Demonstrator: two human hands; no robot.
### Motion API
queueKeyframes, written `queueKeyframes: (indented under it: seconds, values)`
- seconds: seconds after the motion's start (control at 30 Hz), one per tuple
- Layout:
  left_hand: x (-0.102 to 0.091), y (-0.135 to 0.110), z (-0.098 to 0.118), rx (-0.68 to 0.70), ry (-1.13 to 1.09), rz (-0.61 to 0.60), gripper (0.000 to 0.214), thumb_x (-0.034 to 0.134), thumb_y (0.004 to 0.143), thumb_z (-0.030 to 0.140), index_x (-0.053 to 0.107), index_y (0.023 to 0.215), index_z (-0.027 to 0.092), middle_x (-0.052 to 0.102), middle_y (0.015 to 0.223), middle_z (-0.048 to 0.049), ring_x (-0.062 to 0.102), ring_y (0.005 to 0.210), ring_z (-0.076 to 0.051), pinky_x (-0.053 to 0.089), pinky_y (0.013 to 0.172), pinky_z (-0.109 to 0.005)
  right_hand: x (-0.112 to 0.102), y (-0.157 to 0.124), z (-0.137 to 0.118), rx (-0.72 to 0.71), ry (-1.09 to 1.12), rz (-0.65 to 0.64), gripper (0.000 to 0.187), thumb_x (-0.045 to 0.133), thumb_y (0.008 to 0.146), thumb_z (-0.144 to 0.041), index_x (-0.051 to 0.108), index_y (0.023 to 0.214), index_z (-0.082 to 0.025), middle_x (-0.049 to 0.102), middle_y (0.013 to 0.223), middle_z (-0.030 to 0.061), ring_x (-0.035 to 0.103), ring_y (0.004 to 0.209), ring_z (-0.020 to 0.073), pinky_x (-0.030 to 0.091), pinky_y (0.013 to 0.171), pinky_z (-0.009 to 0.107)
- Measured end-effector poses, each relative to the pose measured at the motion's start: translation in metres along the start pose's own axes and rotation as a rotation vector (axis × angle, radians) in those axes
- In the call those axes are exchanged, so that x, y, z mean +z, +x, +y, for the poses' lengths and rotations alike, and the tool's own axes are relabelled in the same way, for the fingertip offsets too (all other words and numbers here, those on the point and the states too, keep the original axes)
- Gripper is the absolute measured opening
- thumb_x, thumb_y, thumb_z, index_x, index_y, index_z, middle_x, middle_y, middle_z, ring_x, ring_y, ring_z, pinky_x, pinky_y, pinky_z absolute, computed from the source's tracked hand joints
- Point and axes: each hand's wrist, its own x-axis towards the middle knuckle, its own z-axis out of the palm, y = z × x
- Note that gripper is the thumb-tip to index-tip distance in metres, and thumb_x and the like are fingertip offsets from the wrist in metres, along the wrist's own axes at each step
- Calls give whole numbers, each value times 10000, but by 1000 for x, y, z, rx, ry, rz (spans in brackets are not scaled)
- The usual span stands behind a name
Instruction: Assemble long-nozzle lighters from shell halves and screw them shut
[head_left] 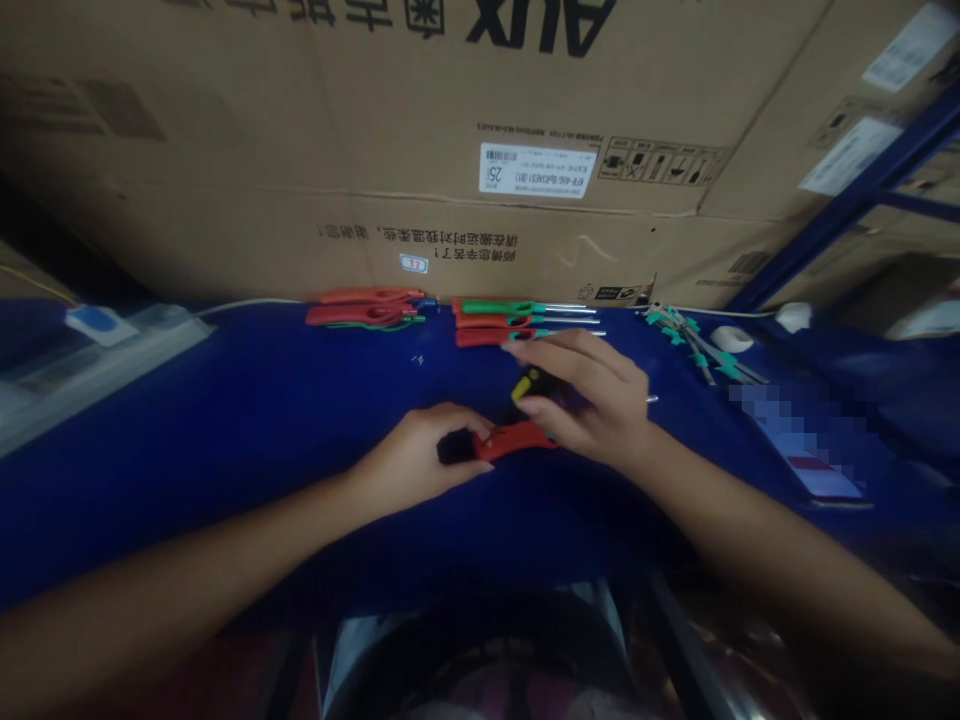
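My left hand (420, 450) pinches the left end of a red lighter handle (514, 440) between thumb and fingers, low over the blue table. My right hand (604, 400) is closed around a screwdriver with a black and yellow grip (529, 383). A thin metal tip (652, 399) shows beyond the right hand; it looks like the screwdriver's shaft. The right thumb is close above the red handle's right end, and I cannot tell whether they touch. Just behind the right hand lie long-nosed lighters (495, 308) in green, orange and red, their metal tubes pointing right.
Red lighter handle shells (367, 308) lie at the back left of the blue tabletop (225, 400). Several metal tubes with green pieces (686, 340) sit at the back right, near white rolls (731, 339) and a phone (817, 470). A large cardboard box (300, 150) stands behind.
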Motion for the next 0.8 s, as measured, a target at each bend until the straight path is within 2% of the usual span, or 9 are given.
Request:
queueKeyframes:
  seconds: [0.07, 0.13, 0.27, 0.33, 0.43, 0.5, 0.6, 0.73, 0.8]
  values:
    - [0, 1, 0, -18, -4, -15, 193, 808, 793, 210, 698, 951, 201, 755, 1040, -33, 720, 978, -207, 555, 943, -351, 1, 1, 0, 122, 142, -136, 415, 486, 1019, -223, 537, 1430, -192, 698, 1263, 107, 707, 999, 189, 606, 809, 319]
    - [0, 1, 0, -24, -6, -17, 187, 807, 792, 210, 698, 944, 205, 757, 1036, -31, 721, 982, -212, 557, 942, -355, 2, 1, 1, 201, 220, -143, 381, 485, 1025, -245, 564, 1394, -193, 715, 1224, 100, 715, 902, 174, 611, 737, 308]
    - [1, 1, 0, -12, -11, 2, 204, 806, 791, 201, 692, 961, 210, 758, 1023, -19, 721, 962, -198, 558, 927, -334, 1, 2, 2, 56, 8, 29, 304, 721, 908, -339, 690, 1181, -209, 771, 1040, 78, 685, 730, 165, 600, 693, 298]
    - [1, 1, 1, -18, -11, -3, 199, 809, 789, 199, 695, 952, 206, 755, 1030, -23, 718, 977, -200, 553, 937, -334, -1, 3, 2, 35, -3, -45, 314, 624, 968, -287, 647, 1271, -205, 755, 1119, 92, 705, 847, 176, 601, 766, 302]
    - [0, 1, 1, -21, -9, -17, 181, 808, 794, 205, 696, 936, 202, 751, 1027, -23, 717, 981, -201, 549, 936, -333, -4, 6, -1, 162, 212, -210, 390, 457, 1028, -209, 541, 1408, -179, 696, 1259, 113, 699, 1009, 177, 604, 779, 295]
    - [0, 0, 0, -7, -2, -10, 185, 805, 798, 204, 693, 944, 204, 751, 1023, -17, 719, 959, -192, 551, 922, -325, -4, 7, -2, 196, 284, -199, 355, 542, 1010, -258, 586, 1354, -179, 713, 1206, 103, 709, 927, 165, 601, 695, 264]
    - [0, 0, -3, 10, 11, 14, 226, 819, 783, 204, 691, 968, 208, 752, 1029, -15, 718, 944, -189, 555, 908, -318, -2, 5, -5, 117, 127, -96, 385, 726, 907, -331, 659, 1264, -204, 748, 1103, 83, 697, 800, 162, 601, 699, 274]
    - [1, 0, -1, -8, 5, 1, 203, 814, 788, 210, 692, 950, 207, 752, 1024, -21, 719, 955, -198, 558, 912, -328, -1, 3, -7, 246, 218, -210, 470, 509, 1025, -264, 474, 1490, -204, 712, 1229, 100, 714, 822, 146, 604, 692, 259]
    - [1, 0, 0, -8, -5, -5, 191, 810, 790, 202, 690, 939, 205, 753, 1012, -19, 721, 944, -194, 560, 906, -324, 0, 3, -6, 281, 270, -203, 452, 530, 1017, -264, 502, 1462, -191, 722, 1205, 93, 713, 770, 132, 598, 647, 243]
